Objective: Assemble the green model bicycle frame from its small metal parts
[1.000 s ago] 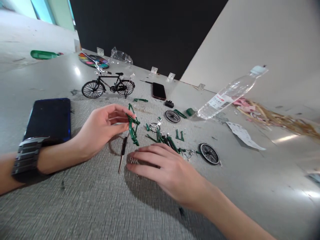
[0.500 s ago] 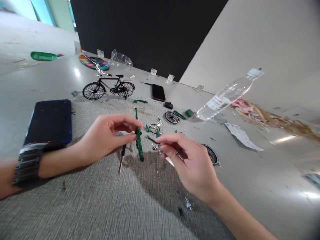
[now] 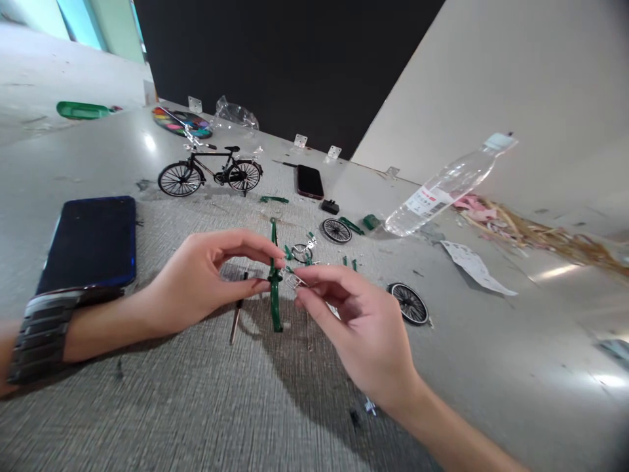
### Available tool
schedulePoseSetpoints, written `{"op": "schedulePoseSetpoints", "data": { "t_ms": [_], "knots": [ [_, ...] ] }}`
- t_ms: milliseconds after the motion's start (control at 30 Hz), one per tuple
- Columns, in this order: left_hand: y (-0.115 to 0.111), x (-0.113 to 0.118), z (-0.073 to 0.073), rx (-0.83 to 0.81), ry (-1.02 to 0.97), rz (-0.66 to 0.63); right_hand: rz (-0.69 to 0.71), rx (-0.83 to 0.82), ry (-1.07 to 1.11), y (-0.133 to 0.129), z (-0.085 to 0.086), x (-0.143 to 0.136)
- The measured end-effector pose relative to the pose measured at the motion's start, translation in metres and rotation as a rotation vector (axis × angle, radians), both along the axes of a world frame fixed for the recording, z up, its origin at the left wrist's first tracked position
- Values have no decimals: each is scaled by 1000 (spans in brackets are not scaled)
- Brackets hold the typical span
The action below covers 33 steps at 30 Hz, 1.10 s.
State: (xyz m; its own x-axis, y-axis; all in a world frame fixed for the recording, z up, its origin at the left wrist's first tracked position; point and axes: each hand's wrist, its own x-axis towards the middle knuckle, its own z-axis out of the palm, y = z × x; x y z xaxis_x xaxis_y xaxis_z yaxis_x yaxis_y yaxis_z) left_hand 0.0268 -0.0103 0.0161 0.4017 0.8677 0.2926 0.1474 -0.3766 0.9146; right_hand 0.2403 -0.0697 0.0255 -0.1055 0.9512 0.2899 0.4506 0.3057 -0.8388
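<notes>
My left hand [image 3: 211, 272] pinches a green model bicycle frame [image 3: 276, 308] between thumb and fingertips, its long side pointing away from me. Close to its right side, my right hand [image 3: 361, 314] holds a small silver metal part [image 3: 293, 280] in a pinch; whether it touches the frame I cannot tell. Below the left fingers a small screwdriver [image 3: 236, 318] lies on the grey mat. Behind the hands are a chainwheel piece [image 3: 302, 252], a spoked wheel [image 3: 337, 229] and several green bits. Another wheel [image 3: 409, 303] lies right of my right hand.
A finished black model bicycle [image 3: 211, 172] stands at the back left. Two phones, one large [image 3: 91, 239] and one small [image 3: 309, 181], lie on the table. To the right are a tilted plastic bottle [image 3: 442, 187], a paper sheet [image 3: 476, 267] and dried stalks [image 3: 545, 239]. Small metal bits [image 3: 369, 406] lie in front.
My right hand has moved left and brought the silver part up to the green frame. The left hand has shifted slightly and turned the frame a little, keeping its pinch.
</notes>
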Motion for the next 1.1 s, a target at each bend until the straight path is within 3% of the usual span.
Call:
{"op": "schedulePoseSetpoints", "data": {
  "t_ms": [1100],
  "knots": [
    [-2,3,2,-221,-146,-49,58,-32,-31,-1,-2,0]
  ]
}}
